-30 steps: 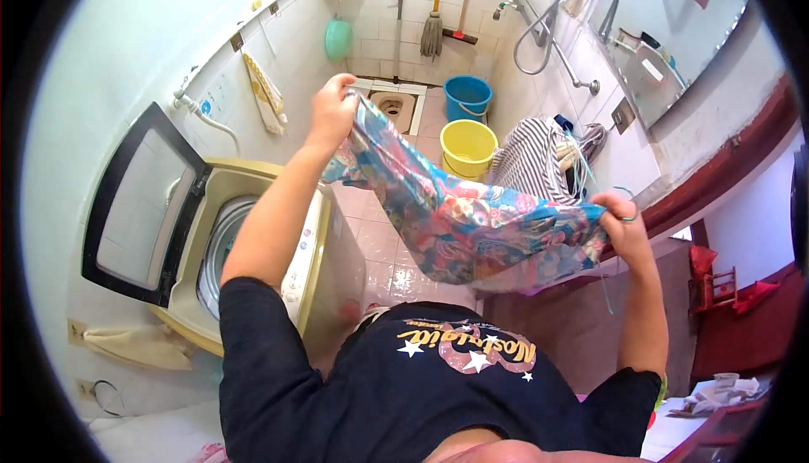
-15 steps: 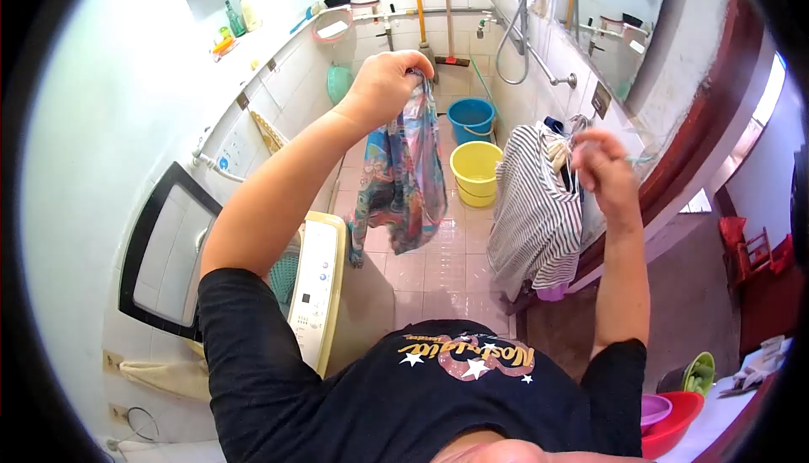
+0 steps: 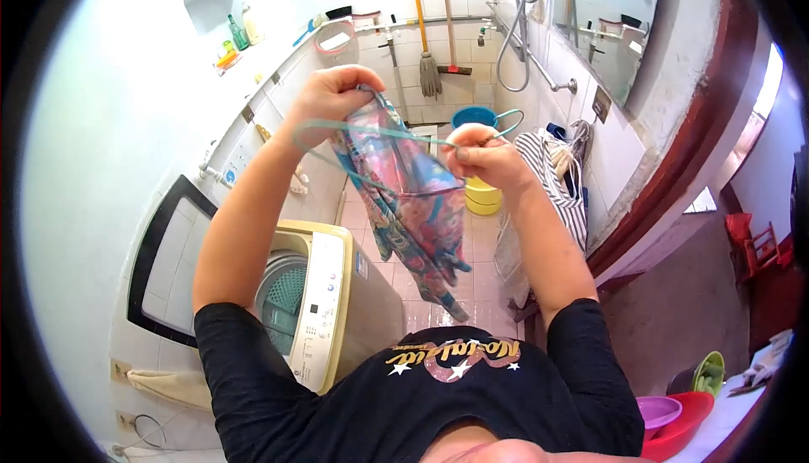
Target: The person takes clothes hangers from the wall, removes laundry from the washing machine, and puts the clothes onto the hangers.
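My left hand pinches the upper edge of a thin garment with a blue, pink and teal pattern. The cloth hangs open in front of my chest, its lower end trailing down to the right. In my right hand is a thin teal clothes hanger, gripped near its hook, which sticks out to the right. The hanger's body stretches left across the garment's upper part to my left wrist. I cannot tell whether its far end is inside the cloth.
A top-loading washing machine stands at the left with its lid up. Striped clothes hang by the right wall. A yellow bucket and a blue bucket stand on the tiled floor. A mop leans at the back.
My right hand has come left from beside the striped clothes, bringing the hanger to the garment. My left hand has shifted left and slightly down, and the garment is spread wider.
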The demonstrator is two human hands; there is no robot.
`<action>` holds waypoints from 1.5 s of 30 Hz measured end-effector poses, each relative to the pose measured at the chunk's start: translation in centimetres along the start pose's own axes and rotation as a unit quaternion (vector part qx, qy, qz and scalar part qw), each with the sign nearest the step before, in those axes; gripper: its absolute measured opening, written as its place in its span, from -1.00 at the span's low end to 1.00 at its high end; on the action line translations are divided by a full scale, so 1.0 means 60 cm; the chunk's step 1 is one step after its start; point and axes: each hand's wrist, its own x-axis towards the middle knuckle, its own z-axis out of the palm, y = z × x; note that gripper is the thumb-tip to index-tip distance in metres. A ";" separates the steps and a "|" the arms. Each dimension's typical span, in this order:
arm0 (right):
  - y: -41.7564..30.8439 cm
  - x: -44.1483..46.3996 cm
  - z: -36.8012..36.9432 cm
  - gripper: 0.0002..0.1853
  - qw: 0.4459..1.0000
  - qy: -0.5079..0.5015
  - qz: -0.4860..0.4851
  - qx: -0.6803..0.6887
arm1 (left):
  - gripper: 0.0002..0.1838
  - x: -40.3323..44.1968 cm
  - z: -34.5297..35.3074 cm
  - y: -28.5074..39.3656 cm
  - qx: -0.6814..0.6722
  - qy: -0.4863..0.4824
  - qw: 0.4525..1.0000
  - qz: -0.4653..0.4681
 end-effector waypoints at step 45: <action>0.083 -0.028 -0.018 -0.86 0.848 0.213 0.350 -0.335 | -0.77 -0.080 0.138 -0.256 0.233 -0.053 0.966 0.097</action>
